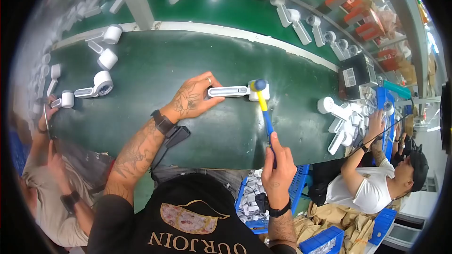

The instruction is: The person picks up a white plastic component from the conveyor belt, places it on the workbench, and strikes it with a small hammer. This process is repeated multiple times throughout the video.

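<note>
Mallet point(262, 104): gripped by the blue handle, with yellow neck and blue-grey head over the wider end of the device; cannot tell whether touching or just above.
Device point(228, 91): white, lying flat near the middle of the table, slim end to the left.
Left hand point(192, 98): pinching the slim end between thumb and fingers; wearing 1 ring.
Right hand point(279, 163): wrapped around the lower part of the mallet.
Table point(197, 59): dark green, carrying more white devices point(103, 83) at left and a white heap point(342, 123) at right.
Box point(359, 73): black, standing beyond the heap.
Co-workers: 1 at left, 1 at right in white shirt point(365, 188).
</note>
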